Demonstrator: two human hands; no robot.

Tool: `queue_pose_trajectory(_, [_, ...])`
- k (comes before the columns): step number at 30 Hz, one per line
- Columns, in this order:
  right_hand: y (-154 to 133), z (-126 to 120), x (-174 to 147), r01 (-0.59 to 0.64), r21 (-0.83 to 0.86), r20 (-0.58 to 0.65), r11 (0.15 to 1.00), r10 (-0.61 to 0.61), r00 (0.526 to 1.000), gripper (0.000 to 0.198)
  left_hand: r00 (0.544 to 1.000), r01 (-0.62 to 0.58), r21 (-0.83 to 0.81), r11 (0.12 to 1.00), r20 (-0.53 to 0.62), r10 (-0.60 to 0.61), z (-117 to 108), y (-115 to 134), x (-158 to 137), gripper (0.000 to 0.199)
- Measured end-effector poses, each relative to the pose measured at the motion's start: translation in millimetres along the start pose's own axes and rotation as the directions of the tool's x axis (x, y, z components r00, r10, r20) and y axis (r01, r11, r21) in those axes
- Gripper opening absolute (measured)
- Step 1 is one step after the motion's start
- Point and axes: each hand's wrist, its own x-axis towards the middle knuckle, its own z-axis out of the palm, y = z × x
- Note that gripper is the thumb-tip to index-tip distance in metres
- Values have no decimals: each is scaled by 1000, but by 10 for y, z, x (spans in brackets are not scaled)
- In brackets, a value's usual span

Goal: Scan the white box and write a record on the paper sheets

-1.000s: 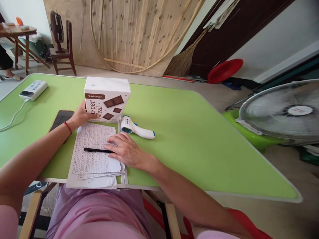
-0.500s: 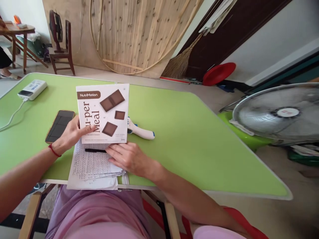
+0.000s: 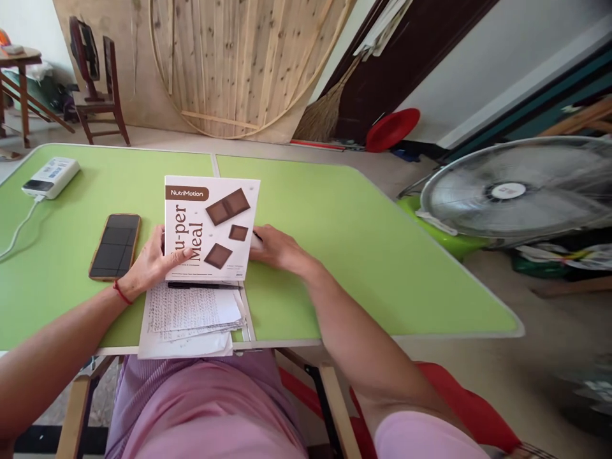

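My left hand is closed on the lower left side of a white box printed "NutriMotion" with brown chocolate pieces, thumb across its front. The box stands upright over the papers. At the box's right edge, my right hand is curled round a white handheld device, of which only a small part shows; its fingers are largely behind the box. Handwritten sheets lie below, with a black pen across their top, partly covered by the box.
A dark phone lies left of the box on the green table. Farther left is a white power bank with a cable. A large fan stands beyond the right edge. A chair and a broom are farther back.
My right hand has left the papers and pen and moved up and right to the white device beside the box. The view has shifted; the box stays in my left hand.
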Motion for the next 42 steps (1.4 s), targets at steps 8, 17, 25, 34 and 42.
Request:
queue_pose_trajectory(8, [-293, -153, -551, 242, 715, -490, 656, 223, 843, 25, 995, -36, 24, 999, 96, 33, -26, 23, -15, 63])
queue_pose_trajectory(17, [-996, 691, -1213, 11, 1000, -8, -28, 85, 996, 31, 997, 4, 48, 999, 71, -8, -15, 37, 0, 64])
queue_pose_trajectory(25, [-1043, 819, -1066, -3, 991, 17, -134, 101, 995, 34, 998, 13, 25, 1000, 61, -15, 7, 26, -11, 63])
queue_pose_trajectory(34, [-1088, 859, -1060, 2, 997, 7, -77, 125, 992, 19, 996, -7, 36, 999, 89, 4, -23, 10, -12, 62])
queue_pose_trajectory(42, [-1086, 816, -1068, 11, 1000, -11, -4, 75, 997, 15, 992, -30, 14, 999, 122, 28, -39, 40, 8, 60])
